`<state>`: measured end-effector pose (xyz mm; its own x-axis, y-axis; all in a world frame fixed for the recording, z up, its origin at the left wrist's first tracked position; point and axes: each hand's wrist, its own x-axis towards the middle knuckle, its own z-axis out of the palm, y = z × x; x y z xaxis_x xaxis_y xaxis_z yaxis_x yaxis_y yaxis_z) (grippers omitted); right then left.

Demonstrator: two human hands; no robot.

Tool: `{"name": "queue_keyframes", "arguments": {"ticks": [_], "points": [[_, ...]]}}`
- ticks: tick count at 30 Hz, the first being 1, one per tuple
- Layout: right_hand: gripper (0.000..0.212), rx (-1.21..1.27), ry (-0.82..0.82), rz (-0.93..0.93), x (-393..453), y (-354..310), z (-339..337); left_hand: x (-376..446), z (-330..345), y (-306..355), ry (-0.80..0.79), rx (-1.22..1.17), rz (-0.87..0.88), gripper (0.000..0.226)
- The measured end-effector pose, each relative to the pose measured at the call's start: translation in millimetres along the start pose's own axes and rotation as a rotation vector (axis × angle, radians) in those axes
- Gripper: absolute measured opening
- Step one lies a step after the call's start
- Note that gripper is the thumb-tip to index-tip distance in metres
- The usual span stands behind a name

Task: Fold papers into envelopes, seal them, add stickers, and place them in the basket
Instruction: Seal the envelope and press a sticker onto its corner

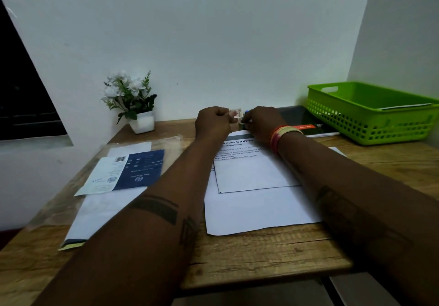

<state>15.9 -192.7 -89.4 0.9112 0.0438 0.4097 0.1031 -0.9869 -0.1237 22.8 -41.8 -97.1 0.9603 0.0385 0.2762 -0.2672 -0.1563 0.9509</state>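
While both hands pinch a small pinkish sticker scrap (pixel 235 113) between curled fingers, left hand (pixel 213 122) and right hand (pixel 262 122) meeting just beyond the folded printed paper (pixel 251 167), the flimsy piece could tear or stick to skin. That smooth, flat paper lies on a larger white sheet (pixel 256 210). The perforated green plastic basket (pixel 370 125) sits well right of it.
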Motion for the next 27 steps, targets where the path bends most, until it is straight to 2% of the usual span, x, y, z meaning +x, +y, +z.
{"name": "queue_keyframes", "arguments": {"ticks": [2, 3, 6, 7, 9, 12, 18, 21, 25, 27], "points": [[0.023, 0.057, 0.085, 0.029, 0.9, -1.0, -4.8, -5.5, -1.6, 4.6, -0.009, -0.088, -0.050, 0.010], [0.021, 0.174, 0.128, 0.060, 1.3, -0.3, -7.9, -9.2, -2.2, 8.0, -0.008, -0.131, -0.074, 0.008], [0.024, 0.769, 0.128, 0.149, -1.2, -1.2, -16.3, -18.0, -3.0, 18.5, 0.001, -0.257, -0.139, 0.010], [0.029, 0.893, 0.104, 0.151, -4.2, -2.9, -18.4, -21.1, -3.2, 22.1, -0.005, -0.299, -0.155, 0.009], [0.030, 1.009, 0.059, 0.126, -9.4, -6.1, -19.3, -26.4, -2.4, 27.0, -0.021, -0.336, -0.165, 0.005], [0.013, 1.154, 0.047, 0.125, -13.0, -12.2, -21.5, -32.7, -2.3, 29.2, -0.013, -0.347, -0.177, 0.007], [0.008, 1.201, 0.043, 0.069, -12.8, -10.0, -29.6, -37.4, 0.1, 33.0, 0.004, -0.346, -0.181, 0.015], [0.013, 1.240, 0.044, 0.068, -15.6, -5.8, -35.4, -40.1, 2.1, 35.0, -0.012, -0.205, -0.115, 0.016], [0.008, 1.228, 0.072, 0.132, -29.3, 6.4, -44.5, -50.5, 5.8, 38.8, -0.036, 0.297, 0.124, 0.018], [0.003, 1.164, 0.059, 0.132, -40.8, 18.2, -49.2, -61.9, 9.9, 40.1, -0.101, 0.449, 0.225, 0.021]]}}
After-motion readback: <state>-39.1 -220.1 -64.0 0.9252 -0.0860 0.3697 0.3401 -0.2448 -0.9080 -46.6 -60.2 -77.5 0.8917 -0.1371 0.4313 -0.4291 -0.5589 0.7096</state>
